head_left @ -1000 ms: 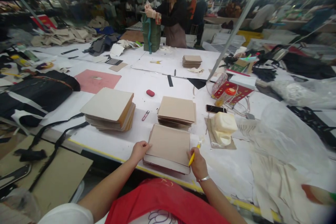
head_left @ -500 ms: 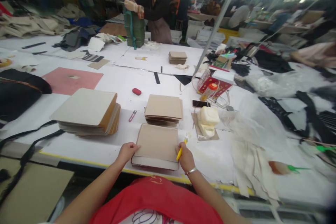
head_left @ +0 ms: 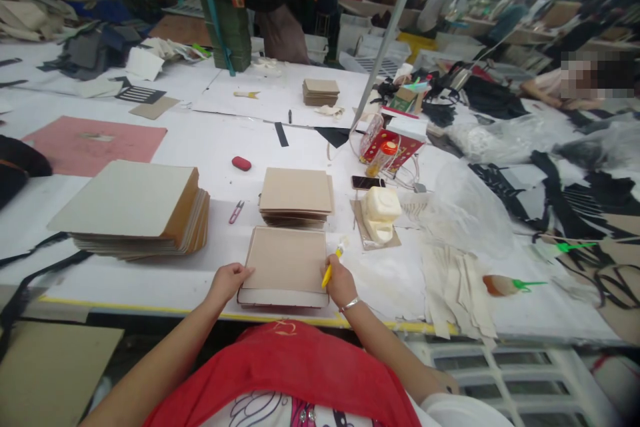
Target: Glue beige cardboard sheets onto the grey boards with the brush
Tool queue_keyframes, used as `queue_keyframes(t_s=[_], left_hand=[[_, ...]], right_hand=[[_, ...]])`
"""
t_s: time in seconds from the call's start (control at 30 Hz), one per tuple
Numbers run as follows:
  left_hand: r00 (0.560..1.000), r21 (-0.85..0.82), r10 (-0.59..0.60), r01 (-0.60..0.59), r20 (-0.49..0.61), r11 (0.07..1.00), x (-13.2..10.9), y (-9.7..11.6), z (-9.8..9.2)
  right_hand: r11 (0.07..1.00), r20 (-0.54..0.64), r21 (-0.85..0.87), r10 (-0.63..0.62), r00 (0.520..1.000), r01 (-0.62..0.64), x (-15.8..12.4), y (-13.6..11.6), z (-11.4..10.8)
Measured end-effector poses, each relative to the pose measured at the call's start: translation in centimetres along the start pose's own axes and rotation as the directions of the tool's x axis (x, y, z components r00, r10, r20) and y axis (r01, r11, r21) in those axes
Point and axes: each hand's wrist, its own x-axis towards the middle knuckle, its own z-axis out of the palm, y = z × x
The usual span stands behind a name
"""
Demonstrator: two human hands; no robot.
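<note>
A tan square board panel (head_left: 285,261) lies flat near the front edge of the white table (head_left: 150,277), on top of a paler board. My left hand (head_left: 227,280) rests curled against its left edge. My right hand (head_left: 340,280) presses on its right edge while gripping a yellow brush (head_left: 330,268), tip pointing up. Just behind the panel sits a short stack of tan panels (head_left: 296,195). A taller stack of pale boards (head_left: 133,207) stands to the left.
A white glue tub (head_left: 380,213) sits on a card right of the stack, with a phone (head_left: 367,182), small snips (head_left: 236,211) and a red eraser (head_left: 241,163) nearby. Another person (head_left: 270,0) handles a green bag across the table. Clear plastic and black straps cover the right side.
The view has swung right and down, so everything slid left in the frame. Both hands stay on the panel's edges with the brush still held.
</note>
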Motion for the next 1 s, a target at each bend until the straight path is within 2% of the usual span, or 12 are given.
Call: queue_keyframes(t_s=[0.17,0.37,0.53,0.63,0.7,0.77,0.83,0.9,0.93,1.0], left_hand=[[0.999,0.039,-0.048,0.047,0.023,0.998,-0.2,0.9,-0.7],[0.992,0.041,-0.110,0.113,-0.061,0.993,-0.1,0.9,-1.3],[0.994,0.067,-0.109,0.111,-0.030,0.992,0.1,1.0,-1.6],[0.998,0.265,-0.061,0.058,0.003,0.963,0.1,1.8,-2.0],[0.998,0.477,0.062,-0.044,-0.022,0.878,0.0,2.6,-2.0],[0.966,0.617,0.258,-0.207,0.006,0.759,-0.2,3.4,-1.5],[0.889,0.647,0.427,-0.424,0.164,0.634,-0.5,3.9,-0.7],[0.789,0.605,0.510,-0.600,0.341,0.524,-0.7,4.1,0.2],[0.754,0.584,0.527,-0.647,0.392,0.490,-0.8,4.1,0.5],[0.729,0.569,0.537,-0.676,0.424,0.469,-0.9,4.1,1.0]], right_hand=[[0.999,-0.005,-0.036,-0.032,0.999,0.032,0.2,0.0,0.4],[0.994,0.010,-0.095,-0.048,0.999,0.049,0.6,-0.1,0.6],[0.987,0.039,-0.159,-0.034,0.999,0.040,0.5,-0.4,0.6],[0.974,0.023,-0.221,-0.035,0.999,0.040,0.5,-0.4,0.1],[0.966,-0.016,-0.250,-0.069,0.997,0.063,0.5,-0.4,-1.1],[0.972,-0.079,-0.219,-0.109,0.991,0.089,0.5,-0.7,-3.0],[0.990,-0.136,-0.072,-0.134,0.982,0.125,0.7,-1.6,-4.8],[0.973,-0.155,0.170,-0.133,0.979,0.159,1.4,-3.3,-5.9],[0.943,-0.141,0.295,-0.119,0.983,0.156,2.0,-4.4,-6.0],[0.871,-0.085,0.477,-0.089,0.992,0.119,3.6,-6.8,-5.1]])
